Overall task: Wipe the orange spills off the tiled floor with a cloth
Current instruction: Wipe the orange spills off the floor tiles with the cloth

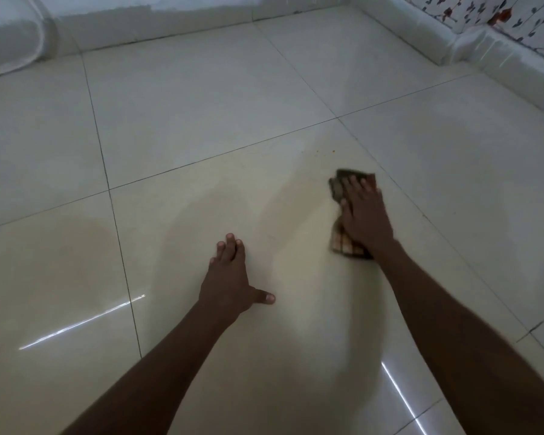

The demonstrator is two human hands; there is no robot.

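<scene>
Right hand (363, 215) flat, fingers straight, pressing brown checked cloth (346, 246) centre-right — left hand (230, 277) splayed on glossy cream tiled floor (201, 120), tiny orange specks (333, 149) just above cloth.

The setting is appearing to be a room inside a home. Large glossy cream ceramic floor tiles (201, 98) with thin dark grout lines are covering the whole ground surface and are reflecting bright streaks of light. A white-painted low skirting band (176, 25) is running along the far edge of this floor. At the floor's far right corner, a white wall covering printed with grey leaves and red flowers (471, 11) is rising above a rounded white ledge (496, 54).
</scene>
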